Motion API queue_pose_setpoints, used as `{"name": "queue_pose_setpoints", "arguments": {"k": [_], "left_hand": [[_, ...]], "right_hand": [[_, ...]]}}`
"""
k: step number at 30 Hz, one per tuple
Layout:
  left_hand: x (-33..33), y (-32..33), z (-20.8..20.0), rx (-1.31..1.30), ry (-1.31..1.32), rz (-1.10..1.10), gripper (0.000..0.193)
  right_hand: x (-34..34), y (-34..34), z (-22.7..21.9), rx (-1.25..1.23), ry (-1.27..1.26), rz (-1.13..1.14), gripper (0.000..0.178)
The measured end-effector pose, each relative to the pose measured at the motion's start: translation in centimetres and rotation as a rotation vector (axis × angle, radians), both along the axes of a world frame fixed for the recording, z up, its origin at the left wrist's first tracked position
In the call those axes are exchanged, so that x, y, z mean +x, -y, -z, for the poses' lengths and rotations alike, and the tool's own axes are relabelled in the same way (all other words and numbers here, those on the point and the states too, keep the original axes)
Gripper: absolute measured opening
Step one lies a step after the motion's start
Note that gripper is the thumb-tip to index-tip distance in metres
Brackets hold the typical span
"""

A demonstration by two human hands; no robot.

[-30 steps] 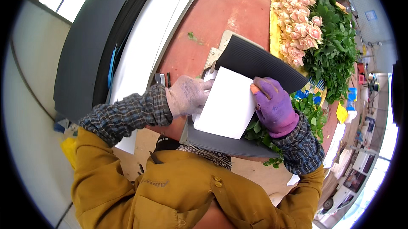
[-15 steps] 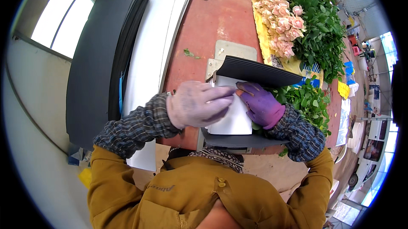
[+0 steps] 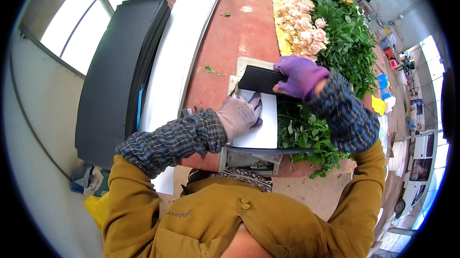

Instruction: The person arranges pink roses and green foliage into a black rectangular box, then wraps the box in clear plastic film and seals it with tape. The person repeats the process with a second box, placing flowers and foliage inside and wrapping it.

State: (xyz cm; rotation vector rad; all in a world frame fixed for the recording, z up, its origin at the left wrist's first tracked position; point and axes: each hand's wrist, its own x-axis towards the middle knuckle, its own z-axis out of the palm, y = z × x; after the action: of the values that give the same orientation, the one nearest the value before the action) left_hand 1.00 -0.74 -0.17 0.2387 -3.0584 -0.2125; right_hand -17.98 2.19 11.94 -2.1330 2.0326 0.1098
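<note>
My left hand, in a pale lilac glove, lies on a white sheet with its fingers stretched out over it. Just beyond, my right hand, in a purple glove, is closed on the right part of a ridged black sheet, its thumb on the near side. That black sheet stands raised along the white sheet's far edge. A dark edge shows along the near side of the white sheet. Leafy green stems lie right beside it, under my right forearm.
At the left, a tall stack of black sheets stands beside a stack of long white sheets. Pink roses with dense foliage lie at the far right of the red table. A metal plate sits behind the black sheet.
My right hand has left the white sheet and moved up to the raised black sheet, now gripping it. My left hand has shifted right and flattened onto the white sheet.
</note>
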Motion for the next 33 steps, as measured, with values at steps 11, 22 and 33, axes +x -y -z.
{"name": "queue_pose_setpoints", "arguments": {"k": [11, 22, 33], "left_hand": [[0.1, -0.1, -1.8, 0.085, 0.188, -0.057, 0.045], [6.1, 3.3, 2.6, 0.606, -0.892, -0.236, 0.017], [1.2, 3.1, 0.8, 0.268, -0.159, 0.329, 0.021]], "right_hand": [[2.6, -5.2, 2.6, 0.047, -0.108, -0.253, 0.012], [7.3, -8.1, 6.0, 0.248, -0.282, -0.301, 0.018], [6.8, -12.9, 0.9, 0.216, 0.3, -0.258, 0.02]]}}
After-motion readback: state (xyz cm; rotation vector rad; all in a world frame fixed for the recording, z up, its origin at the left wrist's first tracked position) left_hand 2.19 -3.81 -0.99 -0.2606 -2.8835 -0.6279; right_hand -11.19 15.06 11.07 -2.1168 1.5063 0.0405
